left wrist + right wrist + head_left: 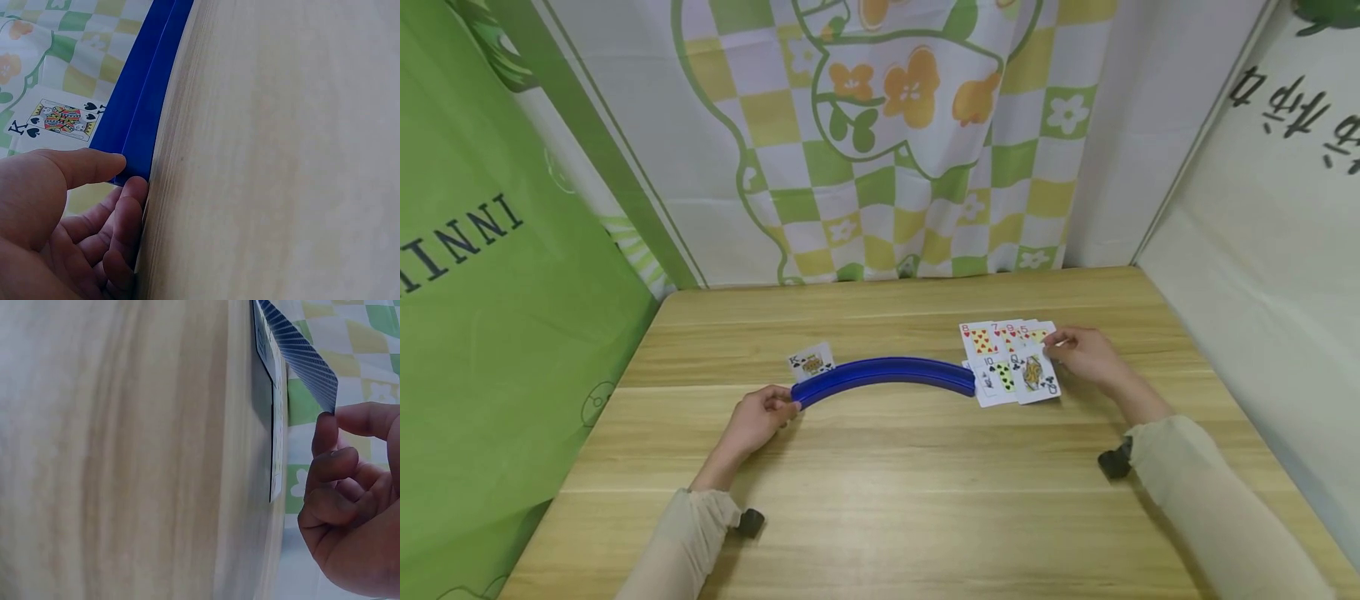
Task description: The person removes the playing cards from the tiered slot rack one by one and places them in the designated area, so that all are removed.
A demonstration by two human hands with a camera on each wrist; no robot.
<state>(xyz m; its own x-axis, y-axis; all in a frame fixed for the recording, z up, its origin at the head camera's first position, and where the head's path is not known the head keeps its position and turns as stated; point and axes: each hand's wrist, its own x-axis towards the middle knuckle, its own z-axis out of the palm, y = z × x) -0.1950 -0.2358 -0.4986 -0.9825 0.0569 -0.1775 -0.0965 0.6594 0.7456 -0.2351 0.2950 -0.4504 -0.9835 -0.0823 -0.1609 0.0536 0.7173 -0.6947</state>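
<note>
A curved blue card holder point(887, 367) lies across the middle of the table. My left hand point(763, 419) pinches its left end between thumb and fingers; the left wrist view shows the thumb on the holder's blue face point(139, 119). The king of spades point(811, 362) stands upright at the holder's left end. With thumb and forefinger my right hand point(1086, 357) pinches a corner of a queen card point(1033, 375). The right wrist view shows this card's blue-striped back point(303, 353), tilted up off the cards point(277, 447) below it.
Face-up cards, among them a red eight point(980, 340) and a black ten point(1003, 377), lie overlapping in two rows by the holder's right end. A patterned curtain point(895, 183) hangs behind the wooden table point(910, 500). Dark wrist cameras point(750, 523) sit on both sleeves.
</note>
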